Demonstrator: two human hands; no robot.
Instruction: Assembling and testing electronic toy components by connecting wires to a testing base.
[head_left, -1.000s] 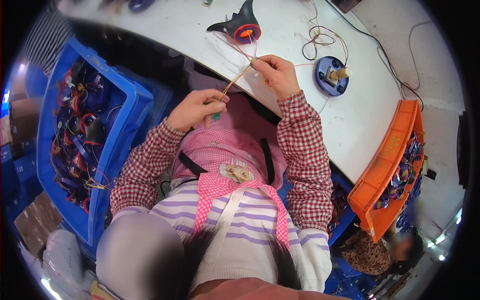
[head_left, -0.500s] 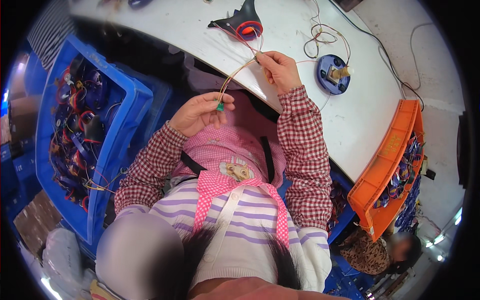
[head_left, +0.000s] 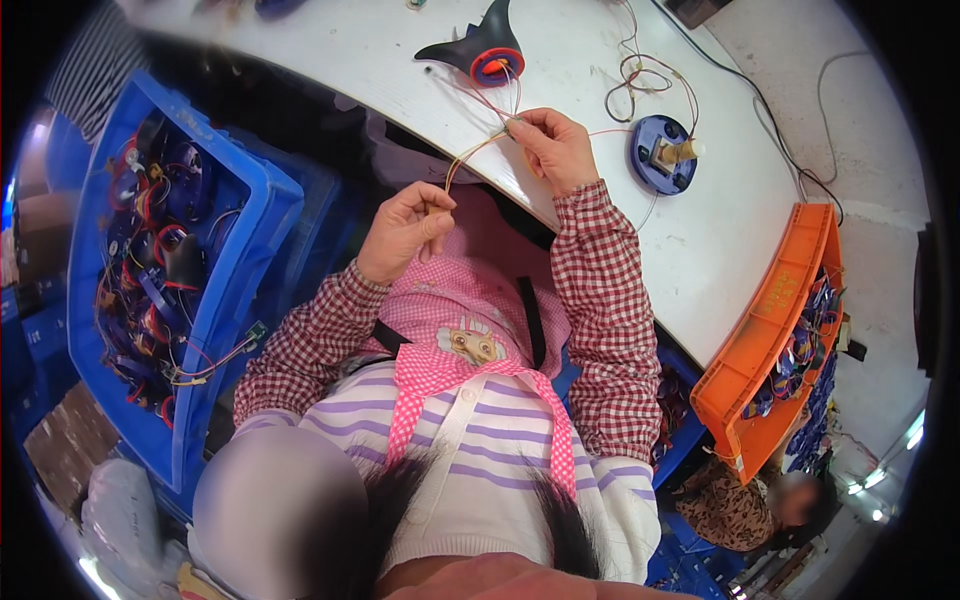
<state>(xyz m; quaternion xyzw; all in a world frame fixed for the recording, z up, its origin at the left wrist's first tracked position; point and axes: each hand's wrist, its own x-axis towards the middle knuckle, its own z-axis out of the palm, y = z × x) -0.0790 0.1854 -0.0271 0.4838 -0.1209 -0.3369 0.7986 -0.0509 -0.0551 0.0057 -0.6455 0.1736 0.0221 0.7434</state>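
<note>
My left hand [head_left: 405,232] is closed in a pinch on the lower end of a bundle of thin yellowish and brown wires [head_left: 470,152], in front of the pink checked apron. Its fingers cover that end. Over the table's front edge, my right hand [head_left: 555,148] pinches the same wires at their other end. From there, pinkish wires [head_left: 497,104] lead up to a black finned plastic part [head_left: 483,45] with a red ring and an orange piece inside. To the right, a round blue housing [head_left: 662,160] with a cream cylinder lies on the white table.
A big blue crate [head_left: 262,200] full of wired parts stands at left, a small green board [head_left: 256,331] hanging over its rim. At right is an orange crate [head_left: 772,310] with more parts. A black cable [head_left: 750,85] crosses the table. Another person [head_left: 730,505] is at lower right.
My left hand has turned and its fingers have closed, so the small green board at the wires' end is now hidden. My right hand has shifted slightly left and down.
</note>
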